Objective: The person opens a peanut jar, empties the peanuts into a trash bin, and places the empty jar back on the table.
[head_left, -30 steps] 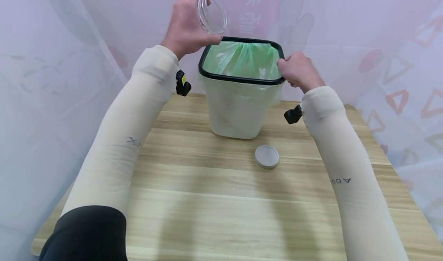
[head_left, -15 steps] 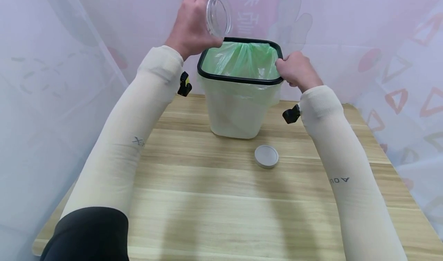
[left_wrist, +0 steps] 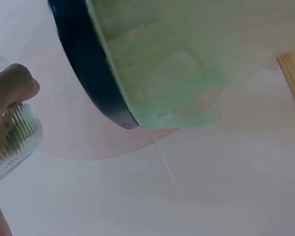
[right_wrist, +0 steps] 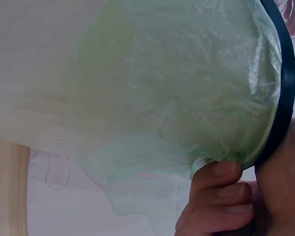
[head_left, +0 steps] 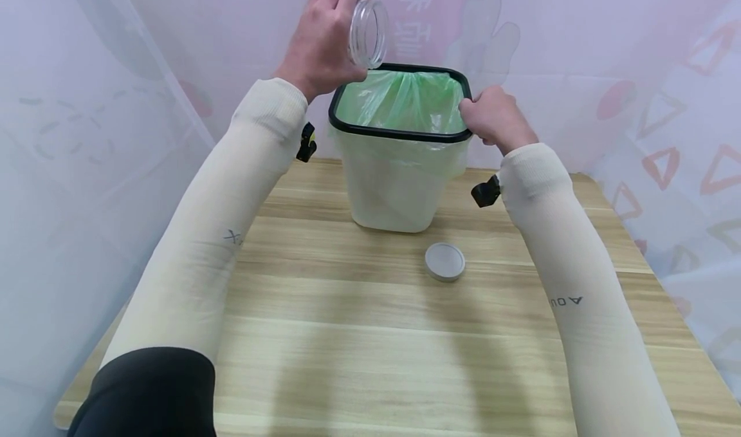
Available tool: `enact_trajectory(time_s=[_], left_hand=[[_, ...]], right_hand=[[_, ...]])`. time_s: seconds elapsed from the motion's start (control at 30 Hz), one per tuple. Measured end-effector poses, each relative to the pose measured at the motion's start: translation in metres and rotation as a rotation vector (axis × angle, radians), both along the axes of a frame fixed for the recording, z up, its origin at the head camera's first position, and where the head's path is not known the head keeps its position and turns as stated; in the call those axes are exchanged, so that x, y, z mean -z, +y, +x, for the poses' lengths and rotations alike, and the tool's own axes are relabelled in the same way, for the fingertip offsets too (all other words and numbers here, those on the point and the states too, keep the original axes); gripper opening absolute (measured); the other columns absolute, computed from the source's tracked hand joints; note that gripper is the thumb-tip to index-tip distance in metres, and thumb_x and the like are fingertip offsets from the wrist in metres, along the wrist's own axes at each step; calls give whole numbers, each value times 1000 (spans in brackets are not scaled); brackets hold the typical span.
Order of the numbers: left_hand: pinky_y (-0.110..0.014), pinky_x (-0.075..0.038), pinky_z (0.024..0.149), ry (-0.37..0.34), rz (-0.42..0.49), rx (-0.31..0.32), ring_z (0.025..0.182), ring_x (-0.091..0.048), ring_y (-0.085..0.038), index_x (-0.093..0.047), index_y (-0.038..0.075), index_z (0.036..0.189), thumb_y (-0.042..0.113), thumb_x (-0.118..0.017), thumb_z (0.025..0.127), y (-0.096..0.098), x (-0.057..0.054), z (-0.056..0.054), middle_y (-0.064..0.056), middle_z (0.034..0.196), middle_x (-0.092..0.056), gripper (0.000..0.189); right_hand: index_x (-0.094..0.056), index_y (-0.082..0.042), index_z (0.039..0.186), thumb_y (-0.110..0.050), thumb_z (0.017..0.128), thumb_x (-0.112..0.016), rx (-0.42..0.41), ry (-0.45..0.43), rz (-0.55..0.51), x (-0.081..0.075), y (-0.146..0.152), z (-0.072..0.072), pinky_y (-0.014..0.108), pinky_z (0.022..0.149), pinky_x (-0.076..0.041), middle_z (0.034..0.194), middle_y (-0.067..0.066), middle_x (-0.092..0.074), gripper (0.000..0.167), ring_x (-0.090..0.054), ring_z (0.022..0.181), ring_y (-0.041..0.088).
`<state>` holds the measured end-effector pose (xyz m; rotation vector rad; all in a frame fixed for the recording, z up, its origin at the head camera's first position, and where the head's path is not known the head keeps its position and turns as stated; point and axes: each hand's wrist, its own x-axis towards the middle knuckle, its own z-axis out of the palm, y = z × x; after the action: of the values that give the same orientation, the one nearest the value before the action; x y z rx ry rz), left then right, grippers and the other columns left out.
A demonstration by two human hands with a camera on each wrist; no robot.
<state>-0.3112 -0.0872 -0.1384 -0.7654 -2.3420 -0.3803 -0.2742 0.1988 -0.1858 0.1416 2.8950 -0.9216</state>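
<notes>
My left hand (head_left: pixel 324 41) grips a clear glass jar (head_left: pixel 368 35), tipped on its side with its open mouth facing right, above the left rear of a trash bin (head_left: pixel 390 192). In the left wrist view the jar (left_wrist: pixel 20 137) has ribbed sides, and brownish-green tones show through the glass. A green plastic liner (head_left: pixel 405 102) is held under the bin's black rim (head_left: pixel 399 133). At the rim's right side my right hand (head_left: pixel 498 118) grips the edge; in the right wrist view its curled fingers (right_wrist: pixel 226 191) press against the liner from outside.
A round grey lid (head_left: pixel 445 261) lies on the wooden table (head_left: pixel 347 360) in front of the bin. Behind stands a pale printed curtain (head_left: pixel 556 70), and another curtain side hangs close along the left (head_left: pixel 87 199).
My left hand has shifted slightly right and lower with the jar, whose mouth has turned further to the right. The right hand stays on the rim.
</notes>
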Motion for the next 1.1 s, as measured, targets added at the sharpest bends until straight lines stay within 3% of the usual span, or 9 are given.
enact_trajectory(time_s=[0.43, 0.7, 1.1], left_hand=[[-38, -39, 126, 125, -170, 49, 138, -47, -37, -52, -3, 141, 7, -82, 82, -3, 5, -1, -20, 142, -58, 67], [-39, -41, 125, 175, -210, 60, 135, -49, -38, -51, -4, 140, 7, -81, 83, -3, 7, -2, -21, 139, -58, 65], [-40, -42, 125, 264, -270, 24, 134, -51, -38, -52, -3, 141, 7, -72, 90, -5, 8, -5, -21, 140, -60, 56]], right_hand=[[-45, -13, 73, -39, 108, -35, -10, 11, 18, -1, -1, 0, 28, 64, -50, 61, -6, -41, 44, -48, 68, 18], [-45, -13, 71, -37, 107, -35, -7, 13, 28, -2, 0, 0, 29, 64, -51, 60, -6, -41, 44, -49, 68, 19], [-45, -13, 70, -37, 107, -35, 1, 17, 39, -2, -2, -1, 30, 68, -52, 64, -5, -43, 45, -52, 73, 21]])
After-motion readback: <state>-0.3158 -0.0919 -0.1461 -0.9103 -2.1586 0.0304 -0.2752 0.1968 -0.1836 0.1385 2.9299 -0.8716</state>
